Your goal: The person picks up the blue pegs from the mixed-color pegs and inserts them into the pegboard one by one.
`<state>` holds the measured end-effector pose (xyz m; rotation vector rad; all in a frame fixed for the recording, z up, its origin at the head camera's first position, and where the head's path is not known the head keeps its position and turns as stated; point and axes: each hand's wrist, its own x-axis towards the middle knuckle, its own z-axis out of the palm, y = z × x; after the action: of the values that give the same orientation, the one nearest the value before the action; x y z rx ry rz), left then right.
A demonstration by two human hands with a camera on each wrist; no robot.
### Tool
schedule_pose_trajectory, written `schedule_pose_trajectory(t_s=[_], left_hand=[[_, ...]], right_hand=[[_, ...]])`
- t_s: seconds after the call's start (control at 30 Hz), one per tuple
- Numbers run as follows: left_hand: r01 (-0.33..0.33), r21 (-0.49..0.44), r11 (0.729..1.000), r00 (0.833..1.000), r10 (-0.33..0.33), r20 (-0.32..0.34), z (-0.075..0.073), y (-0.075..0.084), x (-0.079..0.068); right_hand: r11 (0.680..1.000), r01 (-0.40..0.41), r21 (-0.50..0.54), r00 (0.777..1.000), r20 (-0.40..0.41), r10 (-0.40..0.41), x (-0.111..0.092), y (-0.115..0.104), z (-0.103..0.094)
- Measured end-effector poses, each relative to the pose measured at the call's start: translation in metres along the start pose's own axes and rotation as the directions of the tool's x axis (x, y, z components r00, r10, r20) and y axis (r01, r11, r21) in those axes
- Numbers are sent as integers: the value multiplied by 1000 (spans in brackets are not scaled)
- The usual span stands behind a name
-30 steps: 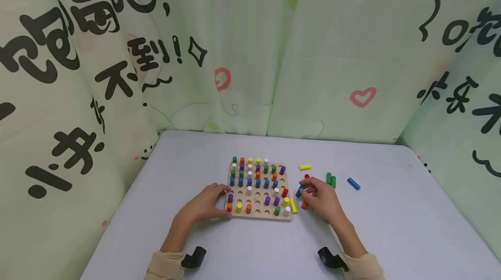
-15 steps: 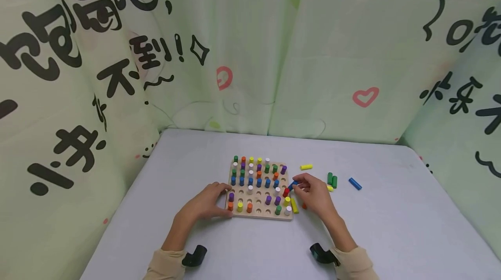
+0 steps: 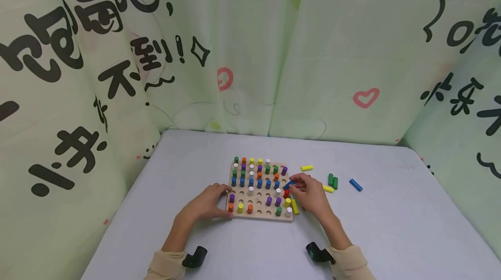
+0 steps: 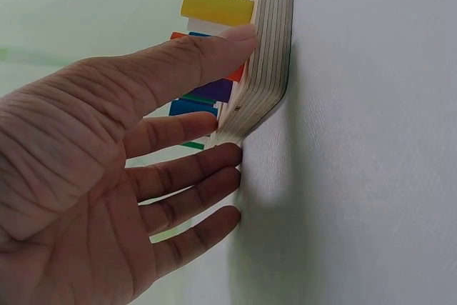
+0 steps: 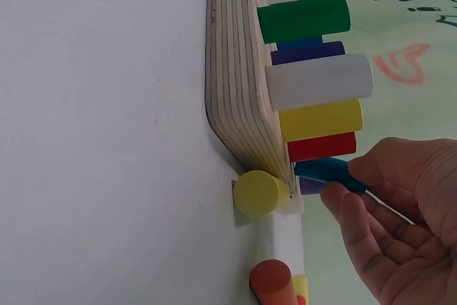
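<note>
A wooden pegboard point(image 3: 261, 218) holds several rows of coloured pegs, with bare holes among them. At its near left corner, my left hand point(image 3: 207, 204) touches the edges, thumb at the front and nearly straight fingers along the left side. My right hand point(image 3: 312, 194) pinches a blue peg point(image 3: 288, 185) between thumb and fingers over the right edge. In the right wrist view this blue peg point(image 5: 325, 170) is tilted, its far end close to the board's surface, beside a standing red peg point(image 5: 323, 147).
Right of the board, a yellow peg point(image 3: 295, 207) lies against its edge. Farther right are another yellow peg point(image 3: 307, 168), two green pegs point(image 3: 333, 181), a yellow one point(image 3: 328, 188) and a blue one point(image 3: 355, 185). An orange peg point(image 5: 272, 281) lies near the right hand.
My right hand has moved left with the blue peg, from among the loose pegs to the board's right edge. My left hand stays at the board's corner.
</note>
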<state>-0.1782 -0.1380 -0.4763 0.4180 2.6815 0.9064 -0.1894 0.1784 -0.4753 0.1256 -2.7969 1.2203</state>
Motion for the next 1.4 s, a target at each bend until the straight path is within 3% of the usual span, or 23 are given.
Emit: schedule_pose_trajectory(t_s=[0.6,0.83,1.4], left_hand=[[12,-2,1000,1000,-12,4,-1,1,0],[1,-2,1000,1000,-1,4,1,-1,1],[7,-10,1000,1000,-7,-13,-1,1,-1]], right_hand=[[1000,-10,-6,1000,7,10,1,-2,0],[1000,-12,-26,1000,-3,12,-3,8,-9],[992,-104,-67,992,-72,99,-11,35,-41]])
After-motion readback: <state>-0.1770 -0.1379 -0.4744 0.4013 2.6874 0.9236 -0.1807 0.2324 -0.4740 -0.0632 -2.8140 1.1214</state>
